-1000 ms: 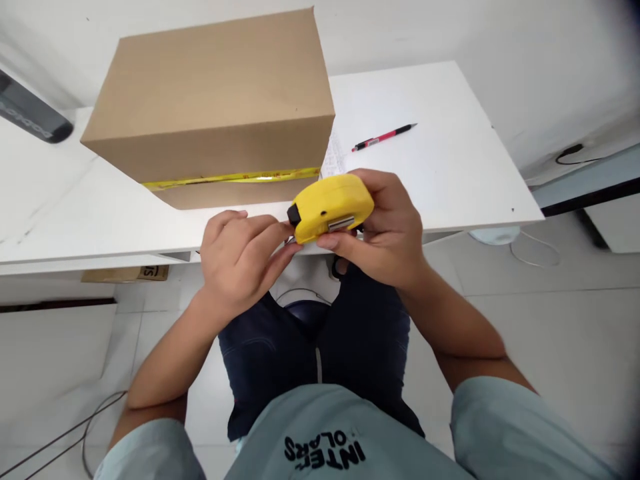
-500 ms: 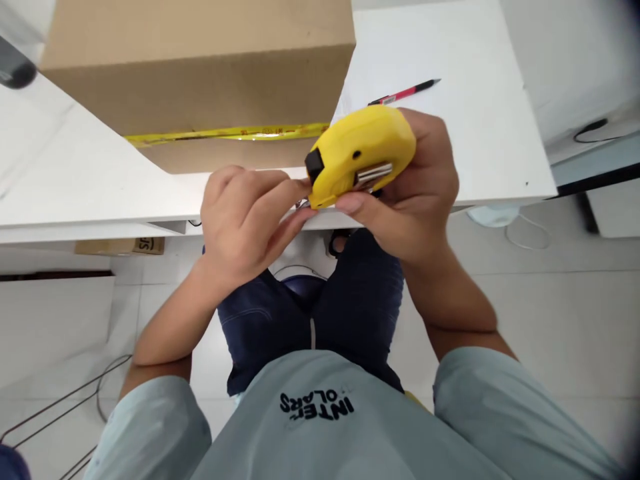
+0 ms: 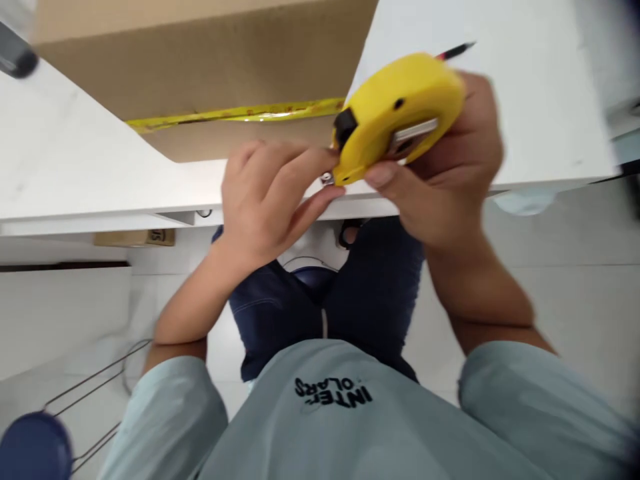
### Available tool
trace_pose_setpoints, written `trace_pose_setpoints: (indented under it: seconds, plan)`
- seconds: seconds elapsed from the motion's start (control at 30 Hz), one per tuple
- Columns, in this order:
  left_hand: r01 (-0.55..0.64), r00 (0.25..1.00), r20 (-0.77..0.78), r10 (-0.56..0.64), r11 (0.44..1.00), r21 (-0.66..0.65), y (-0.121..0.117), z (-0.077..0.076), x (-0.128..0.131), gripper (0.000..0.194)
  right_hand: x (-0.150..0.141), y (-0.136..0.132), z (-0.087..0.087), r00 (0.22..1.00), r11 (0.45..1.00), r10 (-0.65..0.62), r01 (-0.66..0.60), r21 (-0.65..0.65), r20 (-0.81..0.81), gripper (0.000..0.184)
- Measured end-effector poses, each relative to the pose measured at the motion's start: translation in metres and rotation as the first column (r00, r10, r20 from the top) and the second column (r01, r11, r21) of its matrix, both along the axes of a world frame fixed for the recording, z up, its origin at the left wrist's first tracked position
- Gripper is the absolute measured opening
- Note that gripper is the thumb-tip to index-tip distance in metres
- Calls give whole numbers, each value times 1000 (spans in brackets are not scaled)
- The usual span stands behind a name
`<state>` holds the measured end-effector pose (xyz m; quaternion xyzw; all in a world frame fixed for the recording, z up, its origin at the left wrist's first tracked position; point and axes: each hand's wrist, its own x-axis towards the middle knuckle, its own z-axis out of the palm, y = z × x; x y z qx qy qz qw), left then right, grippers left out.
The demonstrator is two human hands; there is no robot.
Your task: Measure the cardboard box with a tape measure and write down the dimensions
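A yellow tape measure (image 3: 373, 130) with a black button is gripped by my right hand (image 3: 453, 177), its thumb under the case near the metal belt clip. My left hand (image 3: 273, 197) pinches the metal hook (image 3: 327, 178) at the mouth of the tape measure between thumb and fingers. Both hands are above the front edge of the white table (image 3: 75, 180). Just behind them stands a closed cardboard box (image 3: 215, 73) with a strip of yellow tape (image 3: 280, 112) along its front side.
A black and red pen (image 3: 457, 51) lies on the table behind the tape measure, partly covered by it. At the far left is a dark grey object (image 3: 17, 53). Under the table lies a small carton (image 3: 135, 237). A dark blue round seat (image 3: 37, 447) shows at lower left.
The camera view has dipped closer, so the box and table sit higher in view. Both hands have moved up and right in view with the tape measure, the left still at its hook.
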<state>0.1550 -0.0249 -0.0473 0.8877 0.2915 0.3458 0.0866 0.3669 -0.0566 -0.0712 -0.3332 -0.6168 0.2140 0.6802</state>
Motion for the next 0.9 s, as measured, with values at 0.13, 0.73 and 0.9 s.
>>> trace_pose_setpoints:
  seconds: [0.13, 0.73, 0.9]
  plan:
    - [7, 999, -40, -10, 995, -97, -6, -1, 4, 41, 5, -2, -3, 1000, 1000, -18, 18, -15, -6, 46]
    - [38, 990, 113, -82, 938, 345, 10, -11, 13, 34, 2, -2, 1, 980, 953, -61, 2, -303, -188, 60]
    - [76, 992, 66, -104, 940, 332, 12, -13, 7, 43, -3, 7, -1, 974, 945, -97, 26, -326, -205, 59]
